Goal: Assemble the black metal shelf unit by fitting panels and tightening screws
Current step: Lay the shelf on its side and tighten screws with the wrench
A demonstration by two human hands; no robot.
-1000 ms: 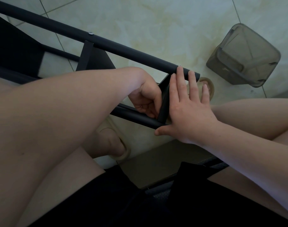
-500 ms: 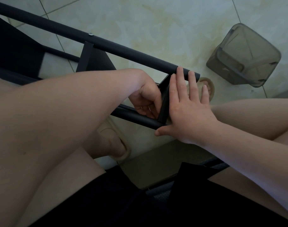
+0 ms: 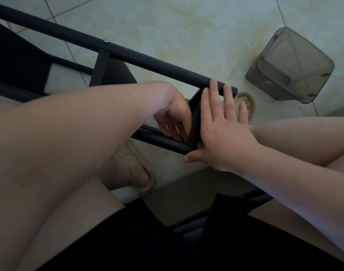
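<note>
Little had moved since the earlier frames: only the curled fingers of the left hand [image 3: 173, 118] had shifted a touch against the panel [image 3: 194, 122], and the right hand [image 3: 224, 133] stayed where it was.

Nearest the camera lay the person's dark clothing and bare legs, with a foot in a pale slipper [image 3: 145, 180] on the floor. Just beyond, the shelf frame lay on its side across the knees. The right hand was spread flat, fingers straight, against the outer face of the short panel, its fingertips [image 3: 213, 85] reaching onto the upper tube [image 3: 139, 57], likely to brace the panel square between that tube and the lower tube [image 3: 163, 140]. The left hand was tucked against the panel's inner side with its fingers bent; whether it pinched a screw or tool could not be told, though it was probably working a fastening there.

Farther along the upper tube, a second panel [image 3: 102, 69] sat already fixed below a screw [image 3: 106, 41]. Beyond lay the pale tiled floor [image 3: 167, 20], a second slipper [image 3: 247, 102], and a grey plastic bin [image 3: 292, 65] standing well apart.
</note>
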